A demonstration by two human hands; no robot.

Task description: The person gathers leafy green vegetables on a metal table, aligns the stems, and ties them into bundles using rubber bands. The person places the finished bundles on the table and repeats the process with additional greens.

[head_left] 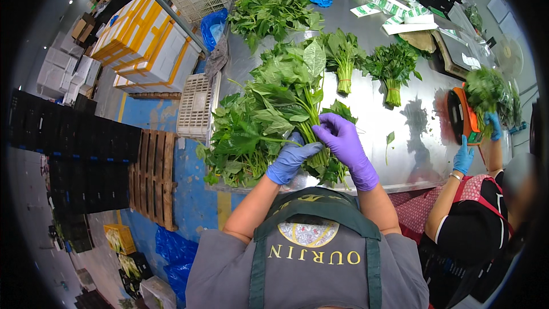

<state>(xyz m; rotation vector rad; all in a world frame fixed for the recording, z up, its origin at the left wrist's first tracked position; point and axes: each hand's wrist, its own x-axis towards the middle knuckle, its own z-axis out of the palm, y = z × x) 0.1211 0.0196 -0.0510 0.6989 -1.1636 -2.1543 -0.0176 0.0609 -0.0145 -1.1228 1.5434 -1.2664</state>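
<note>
My left hand (291, 159), in a blue glove, is closed around the lower stems of a bunch of leafy greens (305, 105). One loose leafy stem (257, 138) sticks out leftward from that hand. My right hand (346, 148), in a purple glove, touches the same stems from the right with bent fingers; whether it grips any is hidden. The bunch's leaves point away from me. Below and to the left lies a heap of loose greens (240, 154). Beyond my hands stand two tied bunches, one (344, 66) with a reddish band and another (392, 75) farther right.
More greens (274, 13) and a crumpled blue glove (321, 1) lie at the steel table's (369, 124) far side. Label strips (386, 4) are back right. At right, a co-worker's gloved hands (463, 156) are by an orange scale (465, 113). Left are a plastic crate (194, 105) and pallet (152, 176).
</note>
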